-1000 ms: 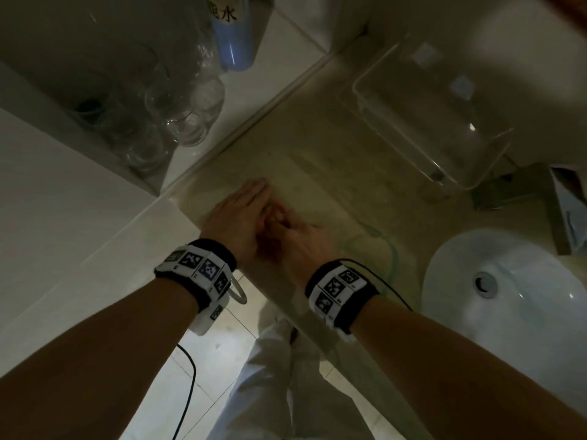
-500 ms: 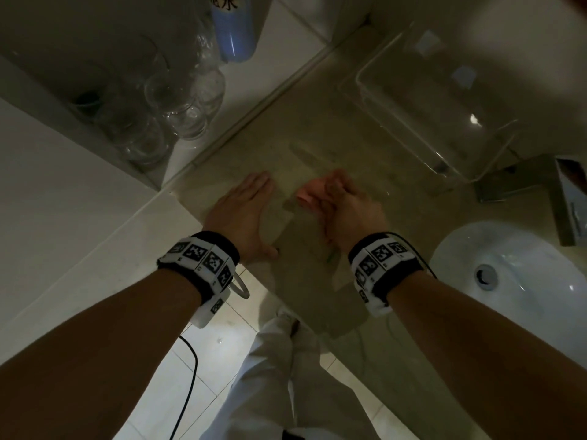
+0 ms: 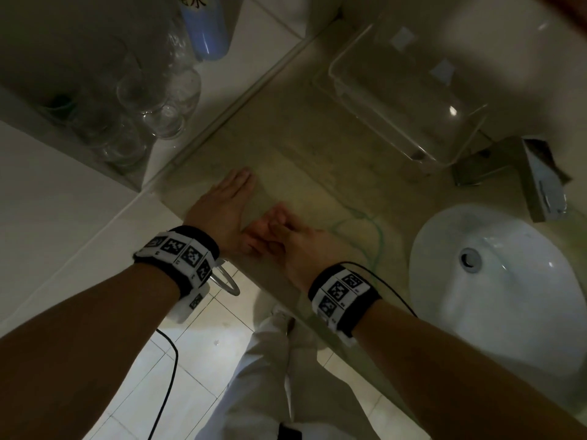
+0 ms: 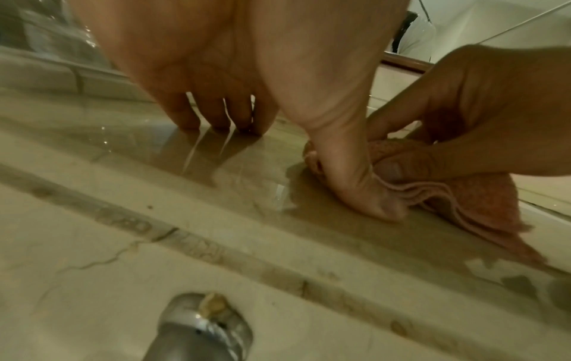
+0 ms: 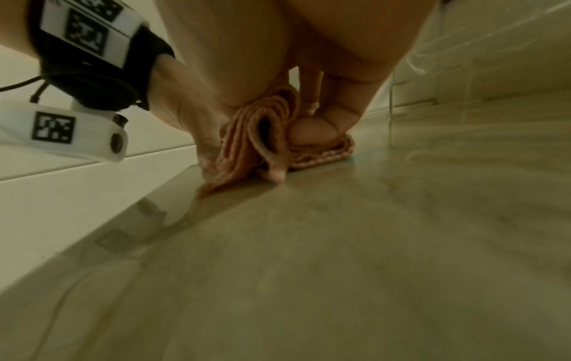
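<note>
Head view: wiping step in hand. Right hand [image 3: 295,242] grips a folded pink cloth [image 4: 482,195], thumb and curled fingers bunching it, cloth pressed on the glass countertop [image 3: 317,160] near its front edge. Left hand [image 3: 219,208] lies flat, fingers straight, tips on the glass; left wrist view shows its thumb down against the cloth's edge. Hands touching. Glass looks wet and streaky around the cloth, so I'd judge the wipe partway done. Likely next move: sweep the cloth out across the glass, toward the green squiggle [image 3: 359,223] to its right. That needs steady downward pressure and the left thumb off the cloth. In the way: clear acrylic box [image 3: 409,100] at the back, faucet [image 3: 540,185] and washbasin [image 3: 508,312] on the right. Drinking glasses [image 3: 152,109] and blue bottle [image 3: 206,30] stand on the ledge to the left, well apart.
</note>
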`<state>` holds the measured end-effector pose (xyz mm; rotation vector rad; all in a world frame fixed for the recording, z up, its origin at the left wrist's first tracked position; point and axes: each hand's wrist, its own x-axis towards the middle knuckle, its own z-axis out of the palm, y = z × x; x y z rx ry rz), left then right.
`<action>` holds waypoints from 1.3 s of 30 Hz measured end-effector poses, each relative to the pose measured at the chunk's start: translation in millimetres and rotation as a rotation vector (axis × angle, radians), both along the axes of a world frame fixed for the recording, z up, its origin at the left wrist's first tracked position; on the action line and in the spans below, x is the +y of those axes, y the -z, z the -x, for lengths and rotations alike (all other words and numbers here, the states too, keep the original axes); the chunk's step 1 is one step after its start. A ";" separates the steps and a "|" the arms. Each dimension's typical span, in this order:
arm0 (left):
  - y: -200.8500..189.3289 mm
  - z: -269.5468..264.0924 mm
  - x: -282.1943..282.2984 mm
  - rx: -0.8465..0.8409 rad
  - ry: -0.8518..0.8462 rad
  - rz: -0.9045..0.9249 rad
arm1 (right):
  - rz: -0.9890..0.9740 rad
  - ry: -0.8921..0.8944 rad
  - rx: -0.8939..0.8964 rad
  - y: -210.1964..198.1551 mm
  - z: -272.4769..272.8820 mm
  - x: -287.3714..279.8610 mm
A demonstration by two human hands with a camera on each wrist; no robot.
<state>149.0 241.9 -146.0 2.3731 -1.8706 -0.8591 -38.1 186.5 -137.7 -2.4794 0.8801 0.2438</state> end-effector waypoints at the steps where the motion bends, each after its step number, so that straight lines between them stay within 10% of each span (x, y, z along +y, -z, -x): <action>1: -0.3 -0.6 0.3 -0.002 0.005 -0.009 | -0.009 0.020 0.017 3.3 0.6 -2.4; 9: -5.3 -0.7 1.4 -0.036 0.033 -0.088 | 0.006 0.175 -0.005 -18.6 -4.7 -35.0; 29: -21.4 -14.5 -6.8 0.036 0.088 -0.177 | -0.009 -0.228 -0.149 -1.2 14.6 37.8; 39: -30.4 4.1 -6.8 -0.082 0.048 -0.168 | 0.043 0.296 -0.009 -8.1 69.3 -79.6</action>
